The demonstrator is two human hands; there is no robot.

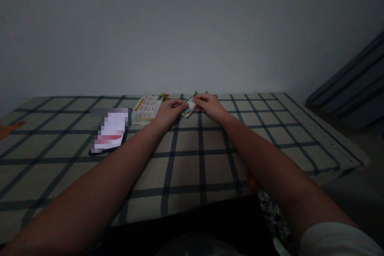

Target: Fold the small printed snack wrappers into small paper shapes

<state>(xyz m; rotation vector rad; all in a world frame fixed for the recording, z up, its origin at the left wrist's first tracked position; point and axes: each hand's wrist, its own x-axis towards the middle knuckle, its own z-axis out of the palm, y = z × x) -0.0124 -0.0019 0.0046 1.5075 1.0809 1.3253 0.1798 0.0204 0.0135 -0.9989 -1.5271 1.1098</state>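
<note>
Between my two hands is a small printed packet (188, 111), white with green, blue and yellow marks. It slants over the checked tablecloth (186, 172). My left hand (172, 111) pinches its left side between thumb and fingers. From the other side, the bent fingers and thumb of my right hand (209, 106) close on its upper right part. A bit of green shows just above the right fingertips. Whether the packet is sealed or torn is too small to tell.
Left of my left hand lies a stack of printed sheets (147, 108) in clear plastic. Nearer to me is a phone (115, 128) with a lit, blurred screen. An orange item (10, 129) sits at the far left. A pale wall (192, 32) rises behind the table.
</note>
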